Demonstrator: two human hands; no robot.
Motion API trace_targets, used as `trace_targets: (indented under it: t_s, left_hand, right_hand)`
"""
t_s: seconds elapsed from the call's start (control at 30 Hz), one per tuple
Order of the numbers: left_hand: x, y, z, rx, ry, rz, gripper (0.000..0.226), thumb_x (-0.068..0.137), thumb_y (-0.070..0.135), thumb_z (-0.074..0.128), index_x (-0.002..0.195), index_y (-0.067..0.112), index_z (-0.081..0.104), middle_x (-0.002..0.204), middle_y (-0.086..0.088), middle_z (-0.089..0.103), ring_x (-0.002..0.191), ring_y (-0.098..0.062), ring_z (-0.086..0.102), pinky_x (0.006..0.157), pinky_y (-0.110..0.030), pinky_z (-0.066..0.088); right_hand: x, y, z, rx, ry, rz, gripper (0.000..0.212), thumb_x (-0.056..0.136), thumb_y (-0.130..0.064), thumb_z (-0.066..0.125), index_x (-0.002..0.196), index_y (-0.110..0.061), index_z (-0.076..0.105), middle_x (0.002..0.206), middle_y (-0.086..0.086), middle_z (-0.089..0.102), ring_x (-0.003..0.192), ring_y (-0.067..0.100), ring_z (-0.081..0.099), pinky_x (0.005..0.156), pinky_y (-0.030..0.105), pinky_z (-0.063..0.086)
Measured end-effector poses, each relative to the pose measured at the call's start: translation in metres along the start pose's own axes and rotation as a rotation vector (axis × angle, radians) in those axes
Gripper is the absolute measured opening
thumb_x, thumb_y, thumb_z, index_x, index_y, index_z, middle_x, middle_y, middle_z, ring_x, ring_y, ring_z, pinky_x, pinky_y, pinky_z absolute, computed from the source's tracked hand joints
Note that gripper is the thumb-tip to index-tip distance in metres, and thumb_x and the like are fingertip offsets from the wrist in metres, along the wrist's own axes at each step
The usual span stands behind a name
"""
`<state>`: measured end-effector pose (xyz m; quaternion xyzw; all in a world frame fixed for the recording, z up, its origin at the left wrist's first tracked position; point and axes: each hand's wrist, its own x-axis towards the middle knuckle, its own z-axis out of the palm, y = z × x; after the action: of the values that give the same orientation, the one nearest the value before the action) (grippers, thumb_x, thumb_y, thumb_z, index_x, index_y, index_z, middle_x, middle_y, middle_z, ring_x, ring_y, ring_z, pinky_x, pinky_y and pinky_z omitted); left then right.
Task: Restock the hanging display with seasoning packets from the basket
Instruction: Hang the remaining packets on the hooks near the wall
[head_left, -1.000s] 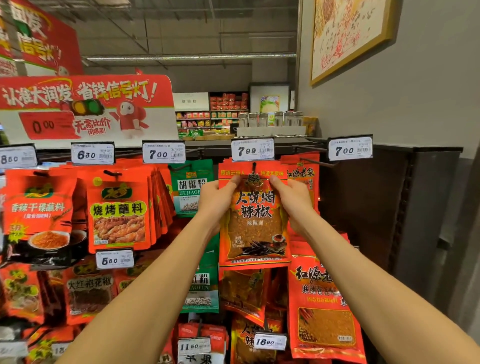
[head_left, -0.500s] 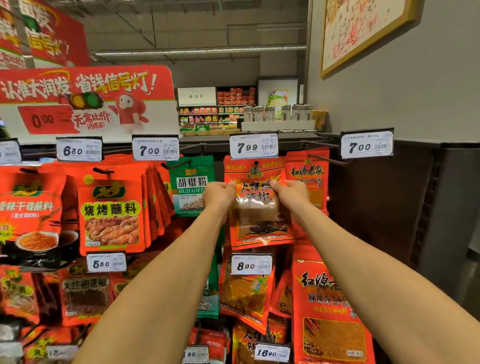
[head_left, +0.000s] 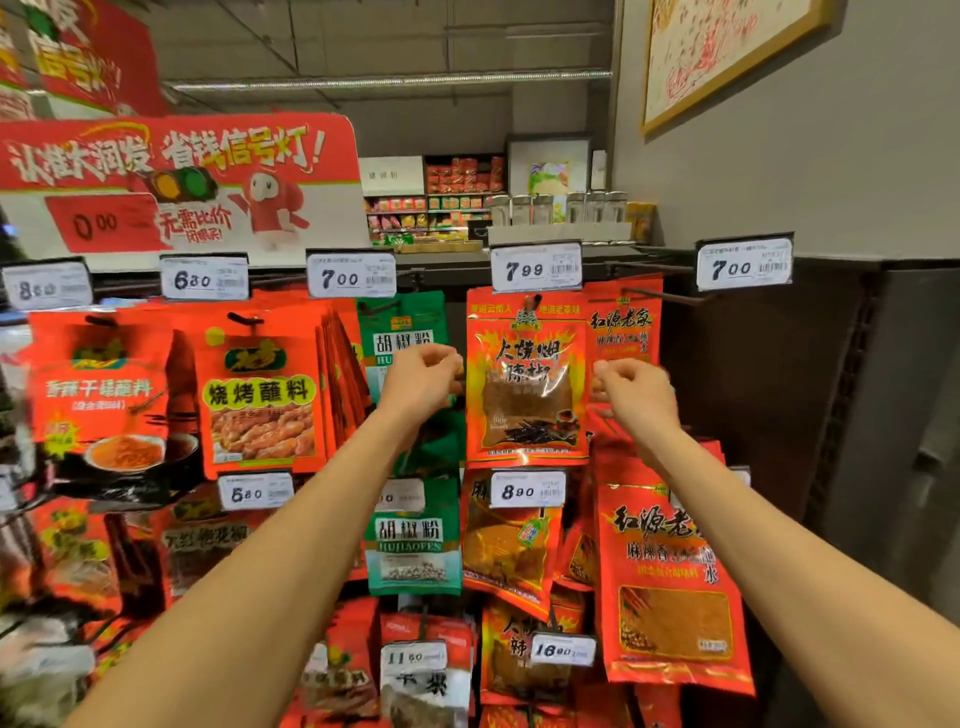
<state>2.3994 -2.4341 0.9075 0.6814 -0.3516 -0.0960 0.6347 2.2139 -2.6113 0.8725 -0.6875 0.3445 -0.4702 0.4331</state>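
Seasoning packet (head_left: 525, 379) is hanging on its hook under the 7.99 tag (head_left: 536, 267). Left hand (head_left: 418, 384) at nine o'clock and right hand (head_left: 635, 395) at three o'clock are curling loosely, holding nothing. Basket isn't showing, so more packets may be waiting.

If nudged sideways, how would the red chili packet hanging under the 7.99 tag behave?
The red chili packet hangs from one hook, so it would probably swing. Its thin glossy pouch looks floppy, light, and perhaps slippery.
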Motion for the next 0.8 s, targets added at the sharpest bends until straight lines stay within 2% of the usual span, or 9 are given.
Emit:
trace_targets:
  t_s: [0.07,0.13,0.2,0.23,0.37,0.5,0.8]
  left_hand:
    - [-0.019,0.0,-0.023,-0.021,-0.025,0.011,0.012,0.098,0.019,0.059,0.093,0.022,0.069,0.087,0.003,0.076,0.066,-0.008,0.07,0.064,-0.025,0.056]
    - [-0.041,-0.004,-0.044,-0.069,-0.087,-0.012,0.015,0.099,0.02,0.057,0.094,0.018,0.071,0.081,0.001,0.077,0.065,-0.011,0.071,0.061,-0.024,0.057]
    - [-0.063,-0.01,-0.061,-0.107,-0.149,-0.043,0.018,0.1,0.019,0.056,0.095,0.014,0.072,0.08,-0.003,0.077,0.064,-0.014,0.071,0.059,-0.025,0.058]
    - [-0.074,-0.015,-0.068,-0.13,-0.174,-0.06,0.019,0.101,0.018,0.055,0.095,0.014,0.072,0.08,-0.004,0.077,0.064,-0.015,0.071,0.06,-0.026,0.058]
    - [-0.113,-0.043,-0.089,-0.217,-0.228,-0.192,0.021,0.102,0.015,0.052,0.094,0.012,0.071,0.079,-0.005,0.076,0.061,-0.015,0.07,0.057,-0.024,0.057]
    - [-0.141,-0.085,-0.106,-0.221,-0.224,-0.313,0.022,0.103,0.016,0.052,0.092,0.013,0.07,0.078,-0.003,0.075,0.059,-0.012,0.067,0.056,-0.023,0.055]
    - [-0.215,-0.218,-0.112,-0.203,-0.099,-0.698,0.02,0.1,0.013,0.052,0.092,0.012,0.07,0.081,-0.008,0.07,0.059,-0.016,0.061,0.053,-0.022,0.049]
  right_hand:
    - [-0.025,-0.003,-0.011,-0.026,0.083,-0.024,0.018,0.091,-0.033,0.062,0.093,-0.021,0.076,0.095,0.002,0.077,0.095,0.024,0.072,0.088,0.05,0.059]
    - [-0.055,-0.007,-0.017,0.075,0.056,0.006,0.015,0.092,-0.022,0.061,0.087,-0.017,0.074,0.079,0.002,0.076,0.073,0.019,0.073,0.069,0.04,0.062]
    - [-0.087,-0.011,-0.017,0.154,-0.017,0.04,0.017,0.094,-0.012,0.058,0.083,-0.01,0.07,0.064,0.005,0.071,0.051,0.017,0.066,0.047,0.026,0.054]
    - [-0.103,-0.012,-0.015,0.177,-0.05,0.06,0.017,0.094,-0.008,0.057,0.081,-0.008,0.068,0.061,0.006,0.069,0.046,0.017,0.063,0.042,0.023,0.05]
    - [-0.158,-0.01,-0.001,0.209,-0.159,0.181,0.02,0.095,-0.006,0.054,0.078,-0.008,0.064,0.057,0.007,0.066,0.043,0.018,0.062,0.042,0.022,0.048]
    - [-0.197,0.019,0.012,0.179,-0.219,0.3,0.023,0.097,-0.006,0.053,0.077,-0.006,0.064,0.057,0.01,0.063,0.044,0.021,0.061,0.041,0.022,0.047]
    - [-0.263,0.155,0.066,0.091,-0.381,0.592,0.026,0.097,-0.009,0.056,0.072,-0.006,0.065,0.053,0.009,0.063,0.041,0.02,0.059,0.039,0.024,0.047]
